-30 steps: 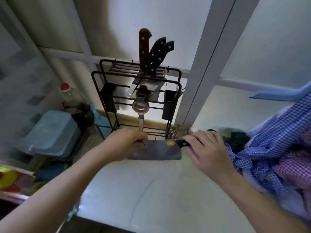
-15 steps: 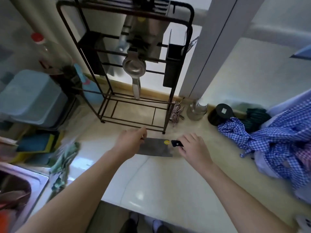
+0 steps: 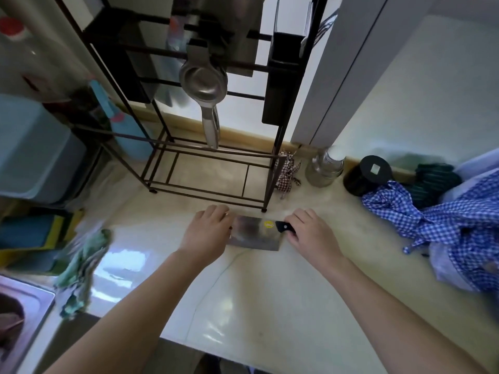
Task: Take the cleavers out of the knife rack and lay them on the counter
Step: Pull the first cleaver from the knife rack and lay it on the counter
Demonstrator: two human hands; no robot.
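Note:
A steel cleaver (image 3: pixel 255 234) with a yellow sticker and a black handle lies flat on the pale counter (image 3: pixel 259 298), just in front of the black wire knife rack (image 3: pixel 276 152). My left hand (image 3: pixel 208 233) rests on the blade's left end. My right hand (image 3: pixel 310 233) covers the black handle at the right. The rack's upper part is cut off by the top of the frame, so any knives in it are hidden. A steel squeezer (image 3: pixel 204 85) hangs from the rack.
A blue checked cloth (image 3: pixel 442 220), a black-lidded jar (image 3: pixel 368 175) and a glass jar (image 3: pixel 325 167) sit at the right. A blue bin (image 3: pixel 35 149) stands left, a green rag (image 3: pixel 83 265) and a sink corner (image 3: pixel 24 314) at the near left.
Both hands have lowered the cleaver from in front of the rack down flat onto the counter. The camera has tilted downward, so the knife handles on top of the rack left the view.

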